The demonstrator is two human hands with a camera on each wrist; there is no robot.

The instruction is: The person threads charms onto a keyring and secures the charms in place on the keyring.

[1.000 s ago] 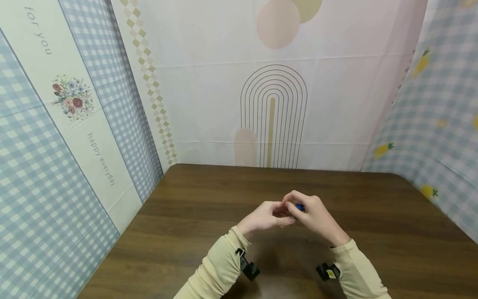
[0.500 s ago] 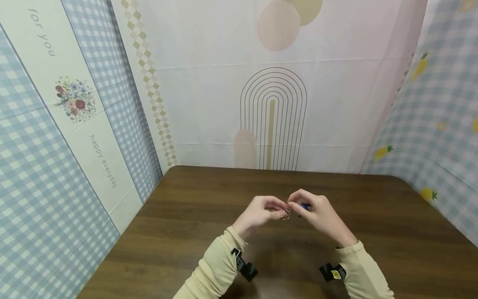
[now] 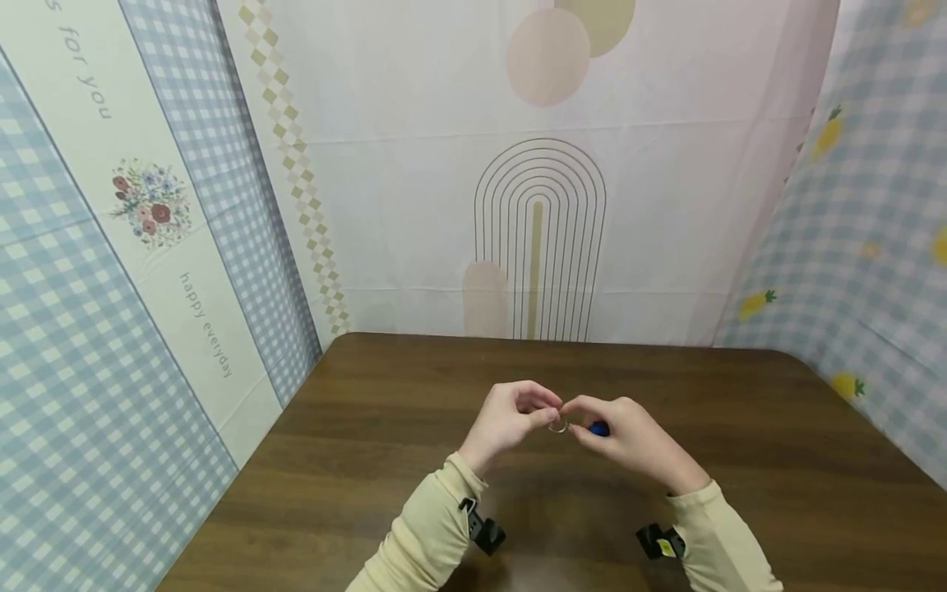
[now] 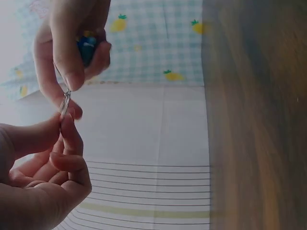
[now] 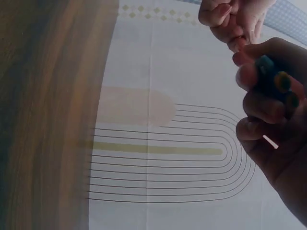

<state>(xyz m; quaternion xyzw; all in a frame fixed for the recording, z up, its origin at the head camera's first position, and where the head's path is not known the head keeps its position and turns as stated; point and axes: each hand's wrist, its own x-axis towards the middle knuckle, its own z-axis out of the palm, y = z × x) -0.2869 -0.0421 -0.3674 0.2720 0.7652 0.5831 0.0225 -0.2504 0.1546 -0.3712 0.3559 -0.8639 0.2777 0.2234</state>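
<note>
My left hand pinches a thin metal key ring between thumb and fingertip, above the table. In the left wrist view, the ring stands edge-on between the two hands. From the other side my right hand has its thumb and forefinger at the ring's upper end, close to a small link. Curled into the right palm is a small blue charm of the keychain. The right wrist view shows the charm with round yellow-orange spots; fingers cover much of it.
A dark brown wooden table lies under both hands. Patterned cloths hang at the back, the left and the right. A black wrist camera is strapped over the left sleeve, another camera over the right.
The hands were close together over the ring, then moved slightly apart, and the ring came into view. Now the right thumb and forefinger are spread wider, and the left hand sits slightly higher.
</note>
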